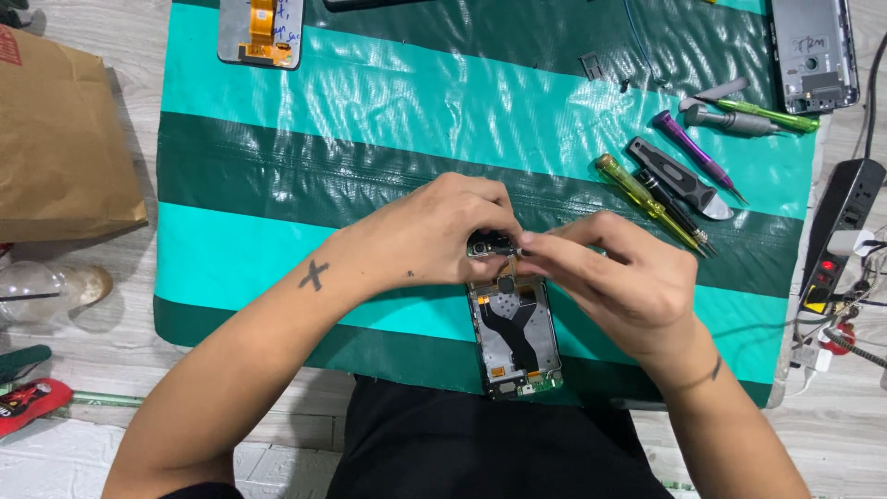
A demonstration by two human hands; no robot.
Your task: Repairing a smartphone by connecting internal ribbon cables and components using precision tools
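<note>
At the centre of my view, the left hand (434, 231) has its fingertips closed on a small dark part (490, 244) at the top edge of an opened phone (516, 334); the right hand (621, 277) meets it from three o'clock, thumb and forefinger pinched tight at the same part, though I cannot tell whether they hold a tool. The phone lies face down with its back off, showing a black ribbon cable and a green board at its lower end, just at six o'clock of both hands. It rests on a striped teal and dark green mat (277, 139). At two o'clock of the hands I list a yellow screwdriver (650, 203), a black-handled pry tool (679, 178), a purple screwdriver (698, 155), a grey tool (735, 120) and a green tool (767, 115), lying close together. At one o'clock, at the mat's far corner, lies a grey phone back cover (813, 55). At eleven o'clock lies a screen panel with an orange ribbon (261, 32). At three o'clock, off the mat, sits a black power strip (843, 222). At nine o'clock lies a brown paper bag (60, 139).
</note>
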